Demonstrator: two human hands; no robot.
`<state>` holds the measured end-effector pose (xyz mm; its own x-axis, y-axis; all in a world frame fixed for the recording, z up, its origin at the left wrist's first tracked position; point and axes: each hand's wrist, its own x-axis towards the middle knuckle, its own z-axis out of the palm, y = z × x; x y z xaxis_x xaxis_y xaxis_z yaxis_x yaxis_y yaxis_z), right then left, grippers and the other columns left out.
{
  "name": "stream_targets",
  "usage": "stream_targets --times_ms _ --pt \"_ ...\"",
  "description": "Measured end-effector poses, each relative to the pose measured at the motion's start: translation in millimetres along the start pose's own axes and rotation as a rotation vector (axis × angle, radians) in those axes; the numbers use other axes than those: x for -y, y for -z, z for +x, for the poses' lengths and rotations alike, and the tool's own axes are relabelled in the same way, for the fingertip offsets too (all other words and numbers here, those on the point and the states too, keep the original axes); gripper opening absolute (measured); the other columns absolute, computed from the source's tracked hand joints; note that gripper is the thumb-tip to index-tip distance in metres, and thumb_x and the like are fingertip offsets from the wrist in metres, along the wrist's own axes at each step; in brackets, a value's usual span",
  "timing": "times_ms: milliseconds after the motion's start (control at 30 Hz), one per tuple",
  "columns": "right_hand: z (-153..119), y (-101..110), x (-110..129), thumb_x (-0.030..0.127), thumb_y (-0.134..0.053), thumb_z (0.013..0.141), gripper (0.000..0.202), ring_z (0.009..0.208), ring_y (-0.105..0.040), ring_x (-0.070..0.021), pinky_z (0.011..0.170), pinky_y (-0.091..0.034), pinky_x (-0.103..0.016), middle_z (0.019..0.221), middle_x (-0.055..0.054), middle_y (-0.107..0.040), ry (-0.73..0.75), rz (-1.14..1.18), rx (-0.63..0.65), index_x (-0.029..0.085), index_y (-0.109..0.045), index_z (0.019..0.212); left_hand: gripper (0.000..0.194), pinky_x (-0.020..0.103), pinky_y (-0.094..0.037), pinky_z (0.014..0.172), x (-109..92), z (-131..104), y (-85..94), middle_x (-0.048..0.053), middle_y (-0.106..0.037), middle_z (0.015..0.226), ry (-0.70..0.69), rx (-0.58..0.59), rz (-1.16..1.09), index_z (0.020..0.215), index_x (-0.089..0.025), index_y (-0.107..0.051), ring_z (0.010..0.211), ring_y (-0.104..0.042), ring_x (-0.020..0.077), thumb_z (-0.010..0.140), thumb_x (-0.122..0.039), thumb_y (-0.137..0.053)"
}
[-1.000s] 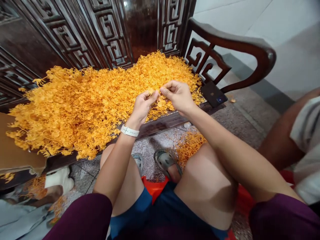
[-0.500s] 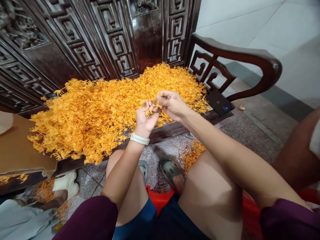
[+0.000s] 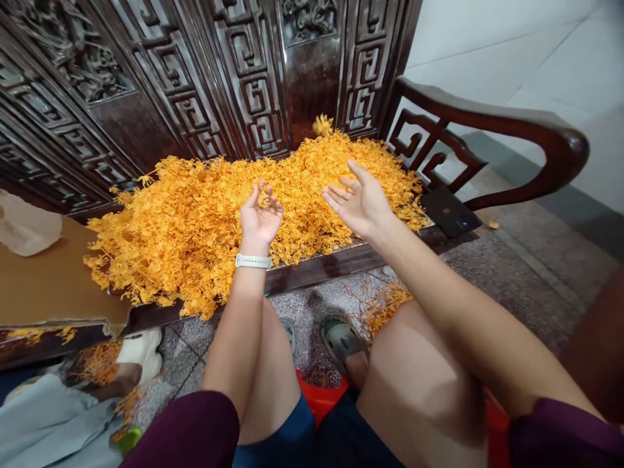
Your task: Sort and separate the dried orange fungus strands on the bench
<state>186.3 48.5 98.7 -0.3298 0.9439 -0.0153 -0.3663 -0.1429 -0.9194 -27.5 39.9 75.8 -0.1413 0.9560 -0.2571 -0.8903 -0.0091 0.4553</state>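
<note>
A wide heap of orange, branch-like plastic pieces (image 3: pixel 195 221) covers the seat of a dark carved wooden bench (image 3: pixel 331 263). My left hand (image 3: pixel 260 218) is raised palm-up over the heap's front edge, fingers loosely curled and apart, a white watch (image 3: pixel 253 261) on the wrist. My right hand (image 3: pixel 361 201) hovers beside it, palm up, fingers spread, holding nothing. A small orange clump (image 3: pixel 322 123) shows at the back against the carved panel.
A dark phone (image 3: pixel 451 211) lies on the seat's right end under the curved armrest (image 3: pixel 511 123). Brown cardboard (image 3: pixel 49 286) covers the seat at left. Loose orange pieces (image 3: pixel 385 305) lie on the speckled floor by my sandals (image 3: pixel 341 338). Another person's arm (image 3: pixel 599 338) is at the right edge.
Both hands were pinched together on a small orange piece; now they have parted and opened, palms up. The view has tilted up and shifted slightly.
</note>
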Motion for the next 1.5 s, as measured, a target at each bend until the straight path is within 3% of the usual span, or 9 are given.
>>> stream_targets --times_ms 100,200,367,567,767,867,1100,1300,1500 --pt "8 -3 -15 0.031 -0.072 0.087 0.013 0.081 -0.061 -0.0148 0.071 -0.056 -0.026 0.099 -0.008 -0.066 -0.123 0.116 -0.350 0.020 -0.066 0.091 0.009 0.020 -0.047 0.065 12 -2 -3.2 0.002 -0.070 0.088 -0.008 0.001 0.205 0.100 -0.022 -0.078 0.069 -0.060 0.0076 0.098 -0.029 -0.072" --pt "2 -8 -18 0.019 -0.072 0.085 0.007 0.069 -0.057 -0.0108 0.062 -0.049 -0.025 0.091 -0.006 -0.066 -0.130 0.069 -0.292 0.017 -0.068 0.091 0.016 0.018 -0.044 0.062 25 -6 -4.7 0.003 -0.071 0.100 -0.087 0.056 0.434 0.101 -0.021 -0.081 0.073 -0.057 0.0064 0.087 -0.028 -0.085" --pt "-3 -6 -16 0.049 -0.078 0.087 0.032 0.058 -0.055 -0.0101 0.054 -0.045 -0.026 0.075 -0.001 -0.064 0.028 -0.219 -0.157 0.019 -0.066 0.089 0.030 0.020 -0.041 0.059 56 -19 -11.1 0.003 -0.071 0.093 -0.133 0.209 0.679 0.100 -0.019 -0.078 0.072 -0.057 0.0088 0.078 -0.034 -0.092" --pt "-4 16 -24 0.071 -0.073 0.083 0.053 0.050 -0.047 -0.0095 0.051 -0.039 -0.026 0.057 0.006 -0.052 0.264 -0.450 -0.099 0.022 -0.053 0.076 0.033 0.018 -0.048 0.063 87 -26 -16.7 0.003 -0.072 0.092 -0.294 0.276 0.695 0.098 -0.017 -0.077 0.077 -0.063 0.0101 0.076 -0.038 -0.090" --pt "-21 43 -7 0.057 -0.065 0.096 0.043 0.060 -0.046 -0.0117 0.061 -0.034 -0.029 0.065 0.002 -0.055 0.452 -0.879 -0.239 0.020 -0.056 0.075 0.034 0.025 -0.056 0.052 93 -34 -18.6 0.005 -0.069 0.088 -0.154 0.337 0.747 0.102 -0.019 -0.068 0.063 -0.066 0.0136 0.081 -0.043 -0.083" --pt "-30 48 1 0.046 -0.065 0.099 0.031 0.059 -0.045 -0.0116 0.061 -0.033 -0.031 0.065 0.003 -0.055 0.491 -1.020 -0.212 0.020 -0.062 0.081 0.037 0.023 -0.054 0.047 98 -39 -21.4 0.004 -0.067 0.089 -0.133 0.332 0.750 0.108 -0.023 -0.066 0.059 -0.065 0.0119 0.088 -0.051 -0.079" --pt "-38 40 0 0.057 -0.078 0.086 0.039 0.062 -0.052 -0.0117 0.054 -0.042 -0.030 0.084 -0.001 -0.065 0.220 -0.569 -0.079 0.020 -0.068 0.096 0.039 0.022 -0.058 0.055 105 -37 -20.6 0.004 -0.070 0.087 -0.259 0.358 0.688 0.101 -0.021 -0.076 0.070 -0.064 0.0125 0.078 -0.049 -0.090" --pt "-36 36 1 0.050 -0.089 0.077 0.037 0.065 -0.049 -0.0100 0.054 -0.045 -0.025 0.077 0.002 -0.059 0.055 -0.367 -0.043 0.020 -0.070 0.088 0.042 0.022 -0.054 0.055 102 -32 -19.5 0.003 -0.071 0.082 -0.314 0.309 0.674 0.094 -0.018 -0.078 0.068 -0.062 0.0116 0.070 -0.047 -0.096" --pt "-36 30 7 0.038 -0.093 0.071 0.040 0.058 -0.042 -0.0064 0.052 -0.034 -0.023 0.072 0.005 -0.054 -0.130 -0.081 0.053 0.020 -0.061 0.087 0.025 0.016 -0.042 0.051 96 -36 -27.7 0.001 -0.064 0.080 -0.076 0.282 0.449 0.081 -0.016 -0.069 0.061 -0.052 0.0053 0.077 -0.024 -0.092"
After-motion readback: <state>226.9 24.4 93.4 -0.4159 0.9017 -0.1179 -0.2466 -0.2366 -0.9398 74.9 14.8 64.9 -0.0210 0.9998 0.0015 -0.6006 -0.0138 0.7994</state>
